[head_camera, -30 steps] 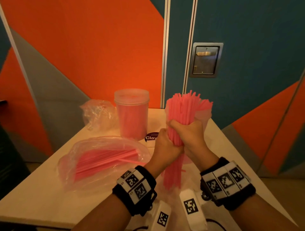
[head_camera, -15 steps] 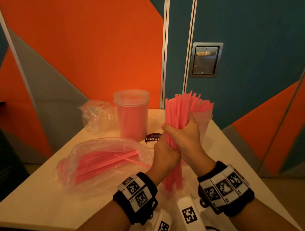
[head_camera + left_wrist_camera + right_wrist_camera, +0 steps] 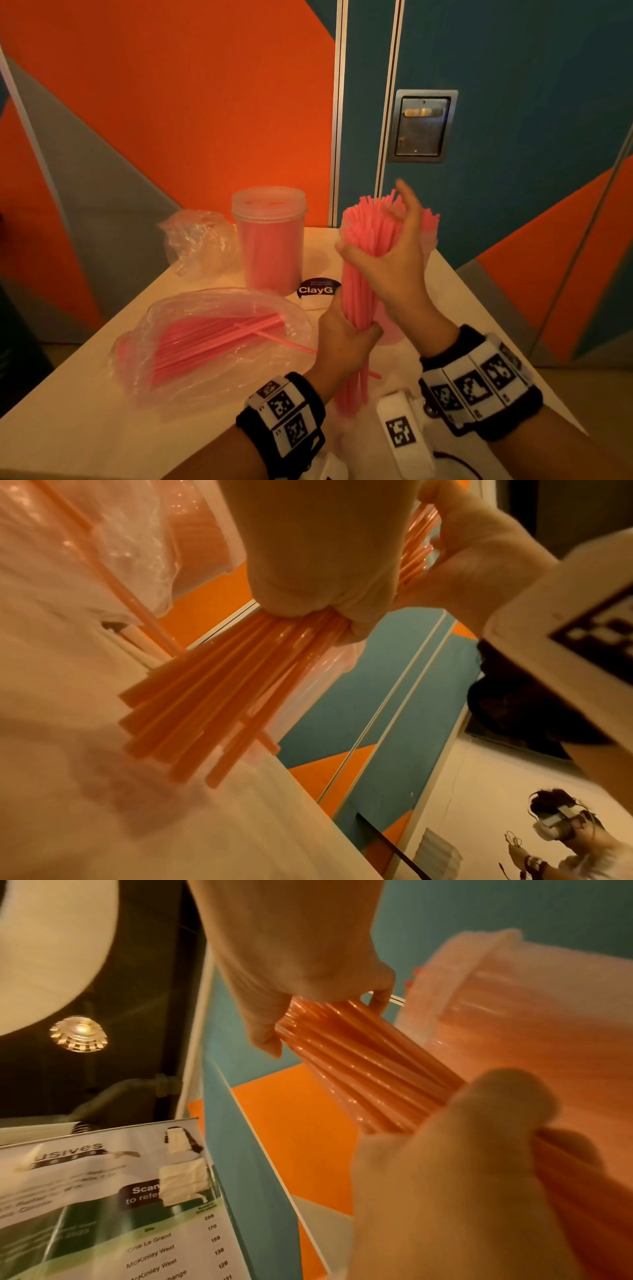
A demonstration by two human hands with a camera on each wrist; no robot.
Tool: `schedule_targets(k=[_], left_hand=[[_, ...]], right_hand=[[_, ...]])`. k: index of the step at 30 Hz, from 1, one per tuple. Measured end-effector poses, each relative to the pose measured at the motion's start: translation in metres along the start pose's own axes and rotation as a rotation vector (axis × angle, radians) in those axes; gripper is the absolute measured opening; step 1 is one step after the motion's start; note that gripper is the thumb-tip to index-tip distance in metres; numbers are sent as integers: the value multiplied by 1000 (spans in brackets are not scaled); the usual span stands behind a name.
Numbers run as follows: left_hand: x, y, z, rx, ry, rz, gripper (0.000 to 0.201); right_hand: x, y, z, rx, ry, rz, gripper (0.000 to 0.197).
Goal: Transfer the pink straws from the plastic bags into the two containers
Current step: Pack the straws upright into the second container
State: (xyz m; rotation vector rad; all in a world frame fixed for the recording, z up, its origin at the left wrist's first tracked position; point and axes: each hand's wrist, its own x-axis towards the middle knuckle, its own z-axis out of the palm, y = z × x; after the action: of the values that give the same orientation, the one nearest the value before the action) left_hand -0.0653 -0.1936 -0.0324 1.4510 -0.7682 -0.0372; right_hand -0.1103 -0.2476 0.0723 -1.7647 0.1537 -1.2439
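One lidded container (image 3: pixel 270 240) already full. Left hand (image 3: pixel 342 342) gripped straw bundle (image 3: pixel 363 274) upright, right of it; right hand (image 3: pixel 394 260) loosely open against the tops. Bag (image 3: pixel 212 342) left of bundle still held straws.

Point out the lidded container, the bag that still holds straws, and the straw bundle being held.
lidded container (image 3: pixel 272 253): head view, on its side wall.
bag with straws (image 3: pixel 212 346): head view, on the plastic over the straws.
straw bundle (image 3: pixel 358 294): head view, mid-length between the hands.
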Motion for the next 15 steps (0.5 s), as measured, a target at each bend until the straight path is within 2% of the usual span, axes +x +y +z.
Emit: schedule_targets(k=[1, 3, 5, 7, 11, 15], left_hand=[[1, 4, -1, 34, 25, 21, 43], [4, 7, -1, 74, 66, 53, 40], [3, 4, -1, 80, 83, 32, 40], [-1, -4, -2, 94, 102, -18, 42], [-4, -12, -1, 100, 101, -76, 42], [-5, -11, 3, 86, 74, -92, 48]], right_hand=[[6, -7, -2, -71, -18, -107, 86], [15, -13, -2, -236, -90, -275, 68], [19, -11, 1, -381, -237, -358, 45], [14, -7, 4, -515, -358, -327, 35], [7, -8, 2, -784, -268, -272, 23], [25, -24, -1, -884, -343, -213, 22]])
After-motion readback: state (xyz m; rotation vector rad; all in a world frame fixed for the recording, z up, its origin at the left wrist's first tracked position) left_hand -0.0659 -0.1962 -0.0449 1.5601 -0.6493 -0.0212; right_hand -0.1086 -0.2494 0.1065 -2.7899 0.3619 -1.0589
